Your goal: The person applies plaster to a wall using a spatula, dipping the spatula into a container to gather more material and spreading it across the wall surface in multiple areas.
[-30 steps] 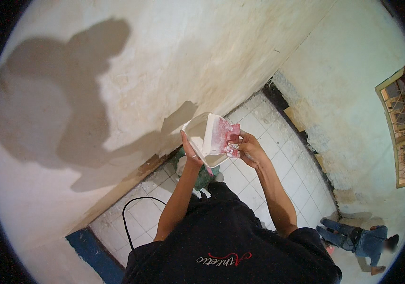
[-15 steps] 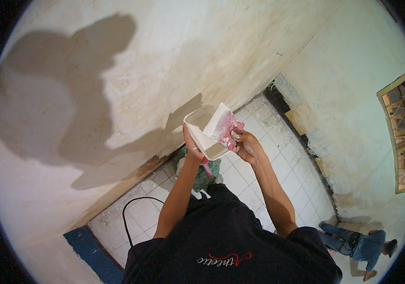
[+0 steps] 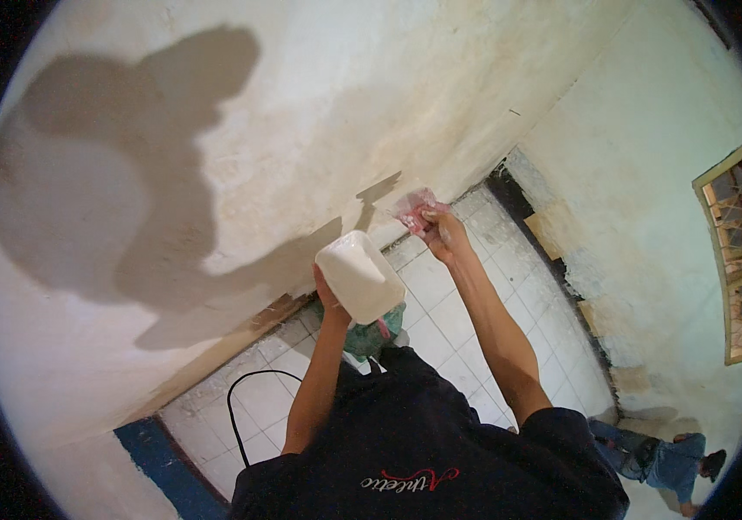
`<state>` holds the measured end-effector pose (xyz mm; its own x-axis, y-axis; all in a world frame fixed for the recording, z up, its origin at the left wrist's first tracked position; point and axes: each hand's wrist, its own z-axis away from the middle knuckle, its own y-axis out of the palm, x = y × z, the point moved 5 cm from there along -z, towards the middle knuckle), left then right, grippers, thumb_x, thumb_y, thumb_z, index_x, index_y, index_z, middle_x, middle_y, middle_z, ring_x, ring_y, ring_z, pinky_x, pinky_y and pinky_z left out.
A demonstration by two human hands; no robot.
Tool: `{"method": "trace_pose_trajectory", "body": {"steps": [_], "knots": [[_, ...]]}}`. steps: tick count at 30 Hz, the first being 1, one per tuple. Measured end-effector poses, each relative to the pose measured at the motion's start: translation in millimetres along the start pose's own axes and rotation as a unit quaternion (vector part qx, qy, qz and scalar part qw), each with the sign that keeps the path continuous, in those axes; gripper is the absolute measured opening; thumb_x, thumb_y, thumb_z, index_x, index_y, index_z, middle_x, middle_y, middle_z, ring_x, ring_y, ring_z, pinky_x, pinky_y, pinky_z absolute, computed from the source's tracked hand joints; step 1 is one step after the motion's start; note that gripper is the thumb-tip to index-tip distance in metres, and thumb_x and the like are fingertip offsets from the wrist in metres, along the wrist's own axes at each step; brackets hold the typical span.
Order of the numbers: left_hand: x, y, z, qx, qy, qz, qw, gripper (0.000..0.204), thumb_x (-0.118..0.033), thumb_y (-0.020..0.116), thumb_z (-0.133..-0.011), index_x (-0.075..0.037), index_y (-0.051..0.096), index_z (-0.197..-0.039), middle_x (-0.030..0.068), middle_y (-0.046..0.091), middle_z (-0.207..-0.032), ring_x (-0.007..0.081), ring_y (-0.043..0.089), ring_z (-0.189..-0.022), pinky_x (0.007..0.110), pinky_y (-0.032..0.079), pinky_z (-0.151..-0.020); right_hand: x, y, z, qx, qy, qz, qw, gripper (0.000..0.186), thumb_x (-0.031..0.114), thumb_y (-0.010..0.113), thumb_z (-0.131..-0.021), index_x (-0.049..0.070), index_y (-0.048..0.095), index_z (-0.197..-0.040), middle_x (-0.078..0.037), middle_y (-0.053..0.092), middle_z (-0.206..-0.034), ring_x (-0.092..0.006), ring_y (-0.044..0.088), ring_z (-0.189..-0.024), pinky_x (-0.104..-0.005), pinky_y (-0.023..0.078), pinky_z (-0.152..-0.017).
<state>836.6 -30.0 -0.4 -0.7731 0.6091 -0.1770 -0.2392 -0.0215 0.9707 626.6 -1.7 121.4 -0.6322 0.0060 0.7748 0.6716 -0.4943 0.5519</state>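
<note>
Stained, pale walls (image 3: 301, 104) and a white tiled floor (image 3: 453, 321) form the room. Nearest is the person's black shirt (image 3: 423, 425), with 2 bare forearms reaching up and away from it. The left hand (image 3: 333, 300) has its grip around the left edge of 1 cream tray (image 3: 360, 276), which has rounded corners and is tilted above the floor. Beyond it and to the right, the right hand (image 3: 444, 234) has its grip pinching 1 reddish, translucent spreader (image 3: 411, 206) between thumb and fingers. The spreader, smeared with white, is near the wall and well apart from the tray; whether it touches the wall cannot be told.

Below the tray, partly hidden by it, a green bag (image 3: 397, 319) sits on the floor, and a black cable (image 3: 230, 403) curves across the tiles to the left. Large shadows (image 3: 163, 173) fall on the left wall. Farther off, lower right, are 1 other person (image 3: 674, 459) in blue and, above, a barred window (image 3: 739, 260).
</note>
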Motion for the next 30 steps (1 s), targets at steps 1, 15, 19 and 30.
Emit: {"method": "trace_pose_trajectory", "body": {"steps": [1, 15, 19, 30], "knots": [[-2.3, -10.7, 4.5, 0.0, 0.019, -0.013, 1.0, 0.068, -0.064, 0.036, -0.092, -0.013, 0.047, -0.136, 0.01, 0.055, -0.132, 0.0291, 0.056, -0.116, 0.046, 0.047, -0.099, 0.4, 3.1, -16.6, 0.01, -0.01, 0.001, 1.0, 0.017, -0.001, 0.04, -0.088, -0.002, 0.048, -0.103, -0.012, 0.059, -0.089, -0.0222, 0.06, -0.077, -0.0344, 0.053, -0.07], [-5.7, -26.7, 38.4, -0.099, 0.071, -0.082, 0.989, 0.07, -0.066, 0.037, -0.092, -0.011, 0.046, -0.135, 0.0093, 0.054, -0.131, 0.0292, 0.056, -0.115, 0.046, 0.047, -0.098, 79.4, 90.6, -90.0, 0.002, -0.032, 0.11, 0.993, 0.019, 0.006, 0.051, -0.089, -0.009, 0.053, -0.101, -0.02, 0.06, -0.095, -0.0308, 0.064, -0.087, -0.0459, 0.06, -0.08], [-7.3, -20.8, 49.1, -0.08, 0.077, -0.11, 0.988, 0.073, -0.067, 0.038, -0.091, -0.011, 0.046, -0.137, 0.0101, 0.055, -0.132, 0.0313, 0.056, -0.117, 0.049, 0.047, -0.098, 96.5, 103.6, -73.8, -0.019, -0.034, 0.119, 0.992, 0.016, 0.007, 0.05, -0.09, -0.005, 0.053, -0.099, -0.019, 0.06, -0.095, -0.0312, 0.064, -0.089, -0.0474, 0.059, -0.084], [-19.0, -63.8, 48.5, 0.01, 0.087, -0.056, 0.995, 0.069, -0.064, 0.037, -0.093, -0.011, 0.044, -0.137, 0.0095, 0.05, -0.137, 0.0297, 0.05, -0.124, 0.046, 0.038, -0.107, 147.5, 131.2, -6.2, 0.07, -0.076, 0.067, 0.992, 0.02, 0.001, 0.043, -0.09, -0.007, 0.051, -0.106, -0.02, 0.058, -0.098, -0.0297, 0.061, -0.092, -0.0443, 0.055, -0.094]]}}
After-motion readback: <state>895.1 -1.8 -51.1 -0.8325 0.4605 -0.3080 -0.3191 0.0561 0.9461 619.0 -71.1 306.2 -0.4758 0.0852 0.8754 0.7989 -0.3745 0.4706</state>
